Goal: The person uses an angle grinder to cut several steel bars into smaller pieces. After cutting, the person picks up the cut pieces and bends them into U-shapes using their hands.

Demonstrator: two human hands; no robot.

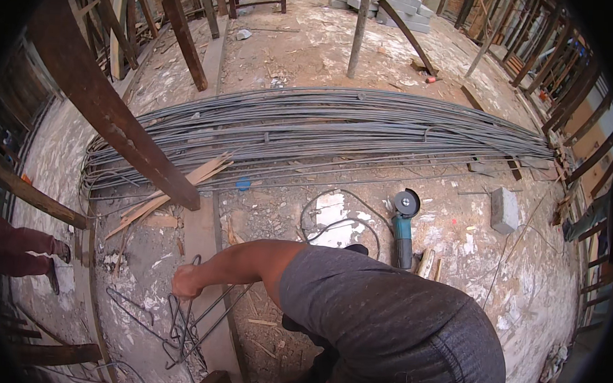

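- Fingers: the only hand in view is a co-worker's hand (186, 281), clenched in a fist around the upper end of a steel bar. The grip looks full, with no open gap between fingers and palm.
- The wearer's own hands do not appear in the picture, so their state cannot be reported.
- Thing held: the bar belongs to a small cluster of bent rebar stirrups (185, 327), which lie on the floor directly below the fist. Their long legs run from the fist down and slightly rightward, and the closed loops rest on the concrete.
- Arm: the bare forearm comes in from the right, from a person in a grey shirt (383, 313) bent low over the work (face not seen).
- Under the stirrups: a wooden plank (200, 238), laid lengthwise away from the viewer.
- Further out: an angle grinder (403, 228) lies well apart to the right, its cable looped beside it.
- Beyond: a long bundle of straight rebar (323, 130) lies across the floor, with a slanted timber prop (110, 105) crossing its left end.
- Far left: another person's sandalled foot (57, 251).
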